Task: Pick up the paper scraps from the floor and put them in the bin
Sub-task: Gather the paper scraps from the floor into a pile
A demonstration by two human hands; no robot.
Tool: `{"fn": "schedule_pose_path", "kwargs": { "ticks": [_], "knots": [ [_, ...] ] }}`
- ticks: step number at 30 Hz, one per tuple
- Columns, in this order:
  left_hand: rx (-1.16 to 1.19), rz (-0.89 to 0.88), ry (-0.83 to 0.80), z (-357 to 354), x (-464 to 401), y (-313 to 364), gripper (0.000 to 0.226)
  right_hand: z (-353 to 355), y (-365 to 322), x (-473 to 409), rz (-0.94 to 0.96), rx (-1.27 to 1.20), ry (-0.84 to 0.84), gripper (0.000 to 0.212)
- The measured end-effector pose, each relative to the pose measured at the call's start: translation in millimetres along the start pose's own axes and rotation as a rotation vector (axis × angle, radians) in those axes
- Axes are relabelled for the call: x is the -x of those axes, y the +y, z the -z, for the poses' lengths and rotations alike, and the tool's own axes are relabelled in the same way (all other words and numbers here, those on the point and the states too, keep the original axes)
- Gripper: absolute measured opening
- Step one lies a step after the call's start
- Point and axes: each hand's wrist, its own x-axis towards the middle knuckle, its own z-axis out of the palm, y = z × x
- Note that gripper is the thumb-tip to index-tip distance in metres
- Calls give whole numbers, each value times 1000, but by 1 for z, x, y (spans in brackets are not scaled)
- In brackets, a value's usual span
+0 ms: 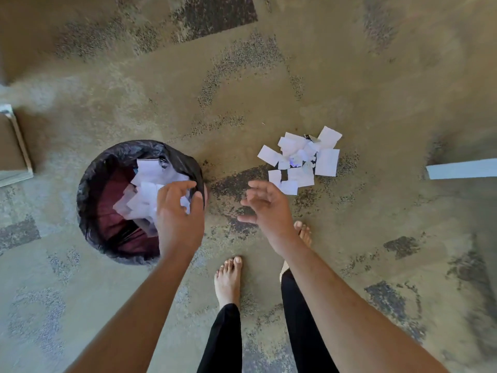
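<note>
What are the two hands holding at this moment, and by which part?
The right hand holds nothing. The left hand curls over the bin; whether it pinches paper scraps cannot be told.

Patterned tan carpet [269, 76], framed brown board [10, 149] left, pale bar [462, 168] right

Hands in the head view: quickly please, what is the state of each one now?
Left hand: fingers curled over the black-lined round bin; whether it grips white paper scraps cannot be told.
Right hand: open, holding nothing.
</note>
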Motion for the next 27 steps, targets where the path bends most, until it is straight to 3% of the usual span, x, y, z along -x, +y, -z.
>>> {"fn": "schedule_pose_path", "kwargs": {
  "ticks": [4,8,13,19,22,27],
  "knots": [
    [-52,-43,-167,-57,1,26,26,61,4,-24,8,4,99,22],
    [-152,-2,-389,-115,-3,56,51,118,9,-50,-10,84,174,23],
    [-288,3,-592,-197,-27,64,91,185,18,-92,-21,332,212,45],
    [-451,-55,-666,-293,-82,42,120,242,34,-168,9,631,335,61],
    [-545,-187,-657,-333,-113,32,127,254,46,-210,38,691,401,73],
    [-741,-325,-671,-378,-155,12,131,254,74,-278,100,836,349,92]
  ]
}}
